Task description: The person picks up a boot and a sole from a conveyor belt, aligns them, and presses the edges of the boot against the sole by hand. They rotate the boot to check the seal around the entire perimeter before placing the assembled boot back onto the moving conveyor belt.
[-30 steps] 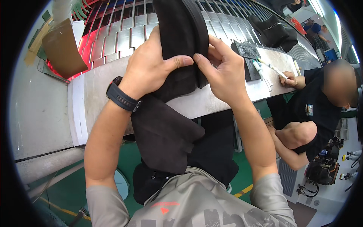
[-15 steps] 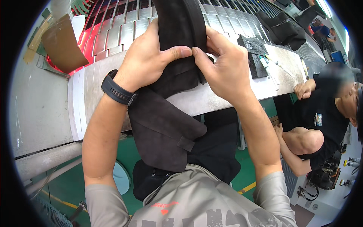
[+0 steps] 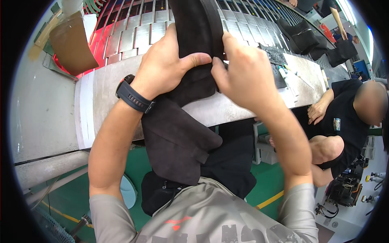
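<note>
Dark suede covers the boot (image 3: 194, 36), which is held at the upper centre of the frame, before the near edge of the pale workbench (image 3: 107, 89). The long axis of its foot part runs nearly upright in the frame: the toe end is cut off by the top edge, the heel end is pointed down, and the sole (image 3: 216, 24) is turned to the right. From the heel end the limp shaft (image 3: 174, 137) is hung down to the lower centre, against the grey shirt (image 3: 219, 210).

By the left hand (image 3: 162, 67) the boot is clamped from its left side, the thumb laid across the upper toward the sole seam; its other fingers are mostly hidden. By the right hand (image 3: 251, 71) the sole edge is touched with thumb and bent forefinger; whether it is pinched cannot be told. The two thumb tips are nearly brought together. More dark boots (image 3: 304, 40) are seen at upper right.
</note>
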Demonstrator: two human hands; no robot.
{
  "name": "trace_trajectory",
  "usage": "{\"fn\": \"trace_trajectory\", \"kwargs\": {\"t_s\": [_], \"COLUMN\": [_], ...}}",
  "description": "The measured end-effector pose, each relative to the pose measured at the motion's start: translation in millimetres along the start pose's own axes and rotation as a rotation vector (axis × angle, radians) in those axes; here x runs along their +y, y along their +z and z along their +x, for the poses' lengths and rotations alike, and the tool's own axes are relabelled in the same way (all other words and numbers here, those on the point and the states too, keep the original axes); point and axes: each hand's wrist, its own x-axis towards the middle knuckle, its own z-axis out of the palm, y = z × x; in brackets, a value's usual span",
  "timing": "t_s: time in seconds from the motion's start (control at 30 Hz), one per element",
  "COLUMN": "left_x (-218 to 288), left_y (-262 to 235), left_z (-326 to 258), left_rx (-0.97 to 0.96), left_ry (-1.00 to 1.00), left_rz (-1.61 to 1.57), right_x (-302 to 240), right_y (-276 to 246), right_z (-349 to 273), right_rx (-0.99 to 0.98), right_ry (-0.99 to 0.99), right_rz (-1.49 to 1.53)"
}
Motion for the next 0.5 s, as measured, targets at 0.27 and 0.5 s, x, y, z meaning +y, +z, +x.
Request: {"fn": "trace_trajectory", "kwargs": {"t_s": [0.27, 0.5], "left_x": [16.9, 13.9], "left_y": [3.7, 4.3], "left_z": [-9.7, -7.8], "left_rx": [0.084, 0.085], "left_ry": [0.018, 0.01], "left_rz": [0.085, 0.072], "right_x": [12.9, 16.3], "right_y": [-56.6, -48.2], "right_z": [66.1, 65.9], "right_rx": [-0.199, -0.087], "right_ry": [0.135, 0.084], "right_rz": [0.262, 0.193]}}
